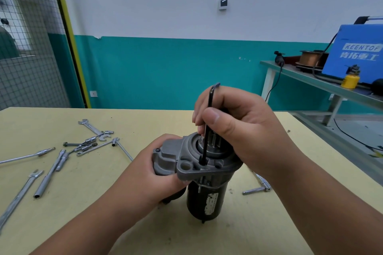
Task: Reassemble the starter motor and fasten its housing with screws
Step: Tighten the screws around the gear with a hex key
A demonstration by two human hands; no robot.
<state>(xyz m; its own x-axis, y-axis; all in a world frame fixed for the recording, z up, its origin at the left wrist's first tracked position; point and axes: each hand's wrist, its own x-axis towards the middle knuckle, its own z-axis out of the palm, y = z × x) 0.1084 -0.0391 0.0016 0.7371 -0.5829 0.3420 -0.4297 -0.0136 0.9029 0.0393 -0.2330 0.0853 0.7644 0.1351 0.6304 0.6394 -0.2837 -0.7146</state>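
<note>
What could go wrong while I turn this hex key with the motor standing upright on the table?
The starter motor stands on its end, steadied only by your left hand, so a hard twist might tip it. The hex key looks slightly tilted in its hole, and your right hand only pinches it, so it could slip out and damage the screw.

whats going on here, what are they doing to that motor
A person is working on a starter motor standing upright on the table. Their left hand grips its side to steady it, while the right hand holds a black hex key, its tip down in a hole in the grey end housing. Wrenches and socket tools lie scattered on the table to the left.
</note>
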